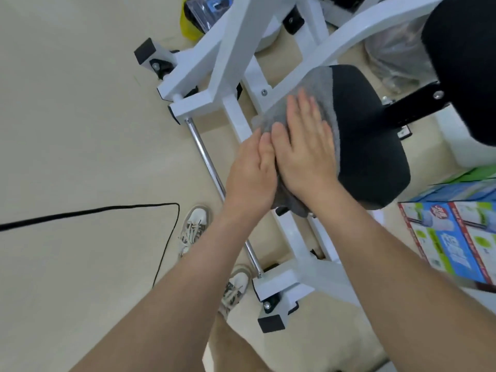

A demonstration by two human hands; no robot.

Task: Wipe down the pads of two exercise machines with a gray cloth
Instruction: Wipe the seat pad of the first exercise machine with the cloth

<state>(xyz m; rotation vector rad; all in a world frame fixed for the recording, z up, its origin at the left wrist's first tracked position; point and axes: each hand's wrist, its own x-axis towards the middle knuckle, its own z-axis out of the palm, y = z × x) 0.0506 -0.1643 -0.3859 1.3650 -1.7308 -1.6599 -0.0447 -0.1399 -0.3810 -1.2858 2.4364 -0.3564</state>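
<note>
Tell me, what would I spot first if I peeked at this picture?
Probably the two hands in the middle: the right hand lies flat on a gray cloth, the left hand beside it, touching its thumb. The cloth covers the left side of a black pad on a white frame. You might also notice the blue box on the right and the sneakers below.

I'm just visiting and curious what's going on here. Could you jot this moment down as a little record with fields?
activity: wiping a black seat pad with a gray cloth
left hand: flat on the cloth's near edge
right hand: flat on the cloth, fingers spread
machine: white frame, second black pad at upper right
floor: black cable, colourful box
</note>
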